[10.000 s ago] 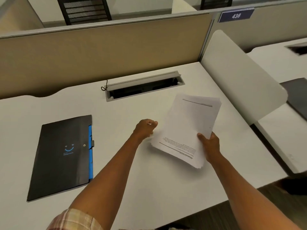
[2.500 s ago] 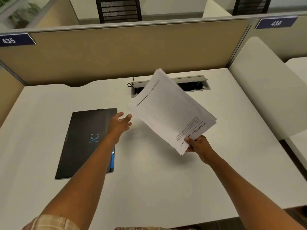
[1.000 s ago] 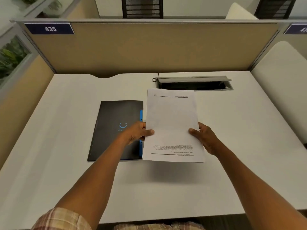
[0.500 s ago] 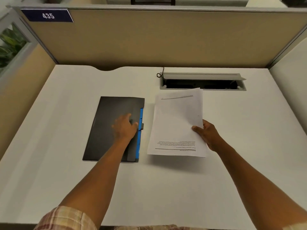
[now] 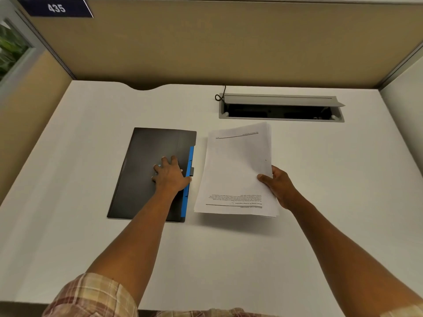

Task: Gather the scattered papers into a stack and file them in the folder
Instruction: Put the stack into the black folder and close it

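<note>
A black folder [image 5: 142,170] with a blue inner edge lies closed on the white desk [image 5: 229,259], left of centre. My left hand [image 5: 170,175] rests flat on its cover near the right edge, fingers spread, thumb at the blue edge. A stack of white printed papers [image 5: 235,170] hangs slightly above the desk just right of the folder, casting a shadow below. My right hand [image 5: 278,186] grips the stack's right edge, thumb on top.
A grey cable tray [image 5: 281,108] with an open lid is sunk in the desk behind the papers, a black cord at its left end. Tan partition walls [image 5: 206,46] close the back and left; a white divider stands at the right.
My left hand let go of the papers and moved onto the folder cover, now pressing flat. The right hand alone holds the stack, which stays beside the folder.
</note>
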A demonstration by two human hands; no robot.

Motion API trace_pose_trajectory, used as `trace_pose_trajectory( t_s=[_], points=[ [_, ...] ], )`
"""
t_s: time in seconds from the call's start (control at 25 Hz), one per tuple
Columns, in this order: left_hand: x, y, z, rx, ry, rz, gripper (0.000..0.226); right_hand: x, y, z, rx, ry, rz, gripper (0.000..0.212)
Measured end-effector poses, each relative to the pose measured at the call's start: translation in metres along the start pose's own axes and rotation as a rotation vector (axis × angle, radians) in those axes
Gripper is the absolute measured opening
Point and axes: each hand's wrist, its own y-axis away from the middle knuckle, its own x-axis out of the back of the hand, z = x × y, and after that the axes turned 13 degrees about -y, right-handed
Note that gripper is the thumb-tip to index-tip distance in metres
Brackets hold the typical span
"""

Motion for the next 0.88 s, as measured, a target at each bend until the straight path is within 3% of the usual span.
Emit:
trace_pose_trajectory(
  t_s=[0.28,0.6,0.76,0.88],
  points=[
    [0.013,0.009,0.003,-0.137,-0.006,0.069,0.064,0.003,0.003,0.004,0.003,-0.013,0.011,0.019],
    [0.036,0.023,-0.003,-0.248,-0.2,0.234,0.08,-0.002,0.003,0.009,0.01,-0.065,0.046,0.019],
    [0.049,0.024,-0.018,-0.197,-0.091,0.234,0.043,-0.019,0.001,0.009,0.026,-0.067,0.04,0.02],
    [0.055,0.024,-0.031,-0.147,0.025,0.243,0.037,-0.042,-0.003,0.007,0.05,-0.046,0.014,0.021]
  ],
)
